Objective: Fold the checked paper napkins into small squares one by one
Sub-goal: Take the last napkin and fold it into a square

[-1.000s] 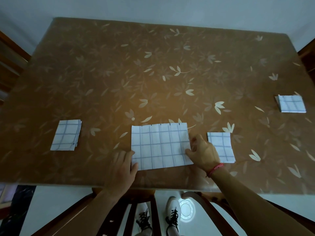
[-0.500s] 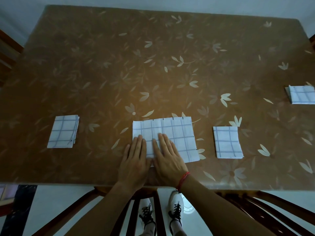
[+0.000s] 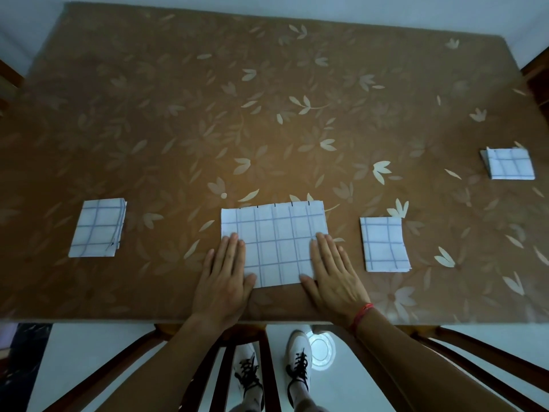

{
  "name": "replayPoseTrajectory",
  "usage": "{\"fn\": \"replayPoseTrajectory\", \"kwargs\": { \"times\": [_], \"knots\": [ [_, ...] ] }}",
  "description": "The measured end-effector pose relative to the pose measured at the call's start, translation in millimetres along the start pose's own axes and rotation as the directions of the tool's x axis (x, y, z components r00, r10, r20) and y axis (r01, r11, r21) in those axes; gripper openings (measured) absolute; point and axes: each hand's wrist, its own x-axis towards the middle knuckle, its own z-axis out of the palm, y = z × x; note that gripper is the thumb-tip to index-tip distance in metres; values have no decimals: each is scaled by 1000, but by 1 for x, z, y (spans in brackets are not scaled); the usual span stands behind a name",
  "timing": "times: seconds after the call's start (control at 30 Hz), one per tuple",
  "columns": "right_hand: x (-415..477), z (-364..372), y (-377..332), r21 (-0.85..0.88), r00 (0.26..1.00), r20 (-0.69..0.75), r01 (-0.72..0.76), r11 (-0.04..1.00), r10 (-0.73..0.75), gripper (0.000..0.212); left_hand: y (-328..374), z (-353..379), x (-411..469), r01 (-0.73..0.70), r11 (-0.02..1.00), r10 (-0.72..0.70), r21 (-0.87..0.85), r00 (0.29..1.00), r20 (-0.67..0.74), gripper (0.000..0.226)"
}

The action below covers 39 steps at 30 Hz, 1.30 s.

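The left hand (image 3: pixel 225 282) and right hand (image 3: pixel 334 278) lie flat, fingers spread, gripping nothing, pressing the half-folded checked napkin's (image 3: pixel 274 243) side edges at the floral table's (image 3: pixel 267 114) near edge. Folded napkin squares lie left (image 3: pixel 96 227), right (image 3: pixel 384 243) and far right (image 3: pixel 509 163).

Both hands are flat on the table (image 3: pixel 267 114), palms down, fingers together. The left hand (image 3: pixel 224 281) presses the lower left edge of the half-folded napkin (image 3: pixel 274 242) at centre frame; the right hand (image 3: pixel 334 278), red string at the wrist, covers its lower right edge. A folded stack (image 3: pixel 96 227) lies at the left, a small folded square (image 3: pixel 384 243) just right of the right hand, another folded pile (image 3: pixel 509 163) at the far right edge. White shoes (image 3: pixel 273 373) show below the table.
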Motion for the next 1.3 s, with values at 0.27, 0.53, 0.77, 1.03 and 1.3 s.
{"fn": "replayPoseTrajectory", "kwargs": {
  "times": [0.27,0.53,0.77,1.03,1.3],
  "knots": [
    [2,-14,-2,182,999,33,-24,983,18,70,2,2,1,16,1000,-16,11,1000,9,66],
    [19,-71,14,664,856,166,-465,586,490,26,3,-1,2,16,1000,-16,21,1000,5,69],
    [25,-79,21,593,742,396,-656,466,540,21,4,-2,2,19,1000,-19,10,1000,14,69],
    [32,-82,24,666,665,539,-712,222,516,28,4,-3,2,27,1000,-26,-8,999,27,69],
    [55,-79,24,665,664,557,-717,211,499,30,2,-4,2,22,1000,-21,-20,999,27,68]
  ]
}}
